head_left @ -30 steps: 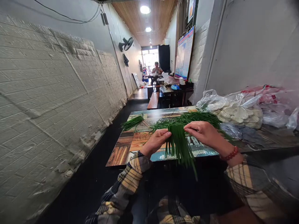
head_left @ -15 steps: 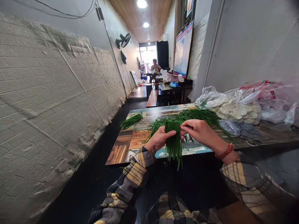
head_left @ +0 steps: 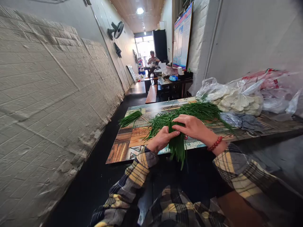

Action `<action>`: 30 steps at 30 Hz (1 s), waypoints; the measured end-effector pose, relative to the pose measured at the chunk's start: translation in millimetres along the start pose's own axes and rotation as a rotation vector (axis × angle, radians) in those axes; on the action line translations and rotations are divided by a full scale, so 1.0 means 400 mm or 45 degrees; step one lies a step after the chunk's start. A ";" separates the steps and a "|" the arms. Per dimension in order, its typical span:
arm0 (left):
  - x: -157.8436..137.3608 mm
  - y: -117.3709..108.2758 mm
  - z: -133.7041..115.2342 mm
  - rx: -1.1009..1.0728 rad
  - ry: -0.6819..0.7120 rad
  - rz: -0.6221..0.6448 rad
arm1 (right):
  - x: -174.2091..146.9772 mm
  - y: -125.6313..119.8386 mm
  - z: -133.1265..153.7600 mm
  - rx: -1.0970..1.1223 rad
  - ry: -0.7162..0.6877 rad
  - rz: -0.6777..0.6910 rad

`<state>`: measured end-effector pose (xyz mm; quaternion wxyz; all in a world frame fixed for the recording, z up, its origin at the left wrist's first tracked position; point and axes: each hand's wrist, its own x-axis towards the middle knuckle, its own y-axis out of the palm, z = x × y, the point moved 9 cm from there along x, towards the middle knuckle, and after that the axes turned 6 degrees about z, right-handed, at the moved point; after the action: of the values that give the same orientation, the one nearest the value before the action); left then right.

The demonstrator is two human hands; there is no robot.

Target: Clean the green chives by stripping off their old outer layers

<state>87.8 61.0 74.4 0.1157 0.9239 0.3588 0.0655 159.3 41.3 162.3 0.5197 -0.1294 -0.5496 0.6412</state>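
Observation:
A fanned bunch of green chives (head_left: 177, 148) hangs over the table's near edge, its long blades pointing down. My left hand (head_left: 163, 138) is closed around it from the left, thumb across the front. Over the upper end of the bunch, my right hand (head_left: 189, 126) bends its fingers and grips the blades; its fingertips are partly hidden behind the chives. A red bead bracelet is on the right wrist. Behind both hands spreads a loose pile of chives (head_left: 199, 109). To the left lies a smaller bundle of chives (head_left: 130, 118), with thin sticks (head_left: 144, 119) at its right end.
The patchwork-patterned table (head_left: 118, 152) runs under everything. At the right are a clear bag of pale flat pieces (head_left: 240, 102), a grey cloth (head_left: 252, 122) and a red-and-white bag (head_left: 276, 83). Farther back, a person (head_left: 152, 59) sits beyond a bench (head_left: 151, 93).
My right hand has moved left from the bunch's right edge and now covers its upper end. My left hand keeps its hold. The view has shifted slightly.

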 end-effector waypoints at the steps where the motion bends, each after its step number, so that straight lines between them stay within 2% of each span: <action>1: -0.002 0.004 0.010 -0.004 -0.020 0.026 | -0.001 0.009 -0.006 0.038 -0.013 -0.011; 6: -0.036 0.010 0.086 -0.080 -0.131 0.113 | -0.001 0.036 -0.058 0.278 0.014 -0.047; 10: -0.077 -0.032 0.129 0.016 -0.167 0.067 | -0.004 0.061 -0.123 0.411 0.189 -0.045; 13: -0.092 -0.065 0.107 0.162 -0.093 0.045 | -0.013 0.096 -0.151 0.525 0.289 0.004; 16: -0.087 -0.093 0.055 0.242 0.044 -0.059 | -0.019 0.132 -0.140 0.623 0.308 0.056; 18: -0.076 -0.100 0.038 0.276 0.062 -0.110 | -0.019 0.146 -0.123 0.619 0.324 0.062; 24: -0.059 -0.103 0.064 0.256 -0.045 -0.192 | -0.028 0.176 -0.108 0.666 0.409 0.175; 27: -0.061 -0.095 0.084 0.127 -0.085 -0.145 | -0.028 0.172 -0.105 0.617 0.319 0.245; 30: -0.059 -0.081 0.089 0.062 -0.098 -0.087 | -0.023 0.158 -0.096 0.457 0.218 0.214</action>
<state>56.5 62.2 30.5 0.1089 0.9155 0.3868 0.0171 158.7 64.8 91.6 0.5240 -0.1340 -0.3677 0.7565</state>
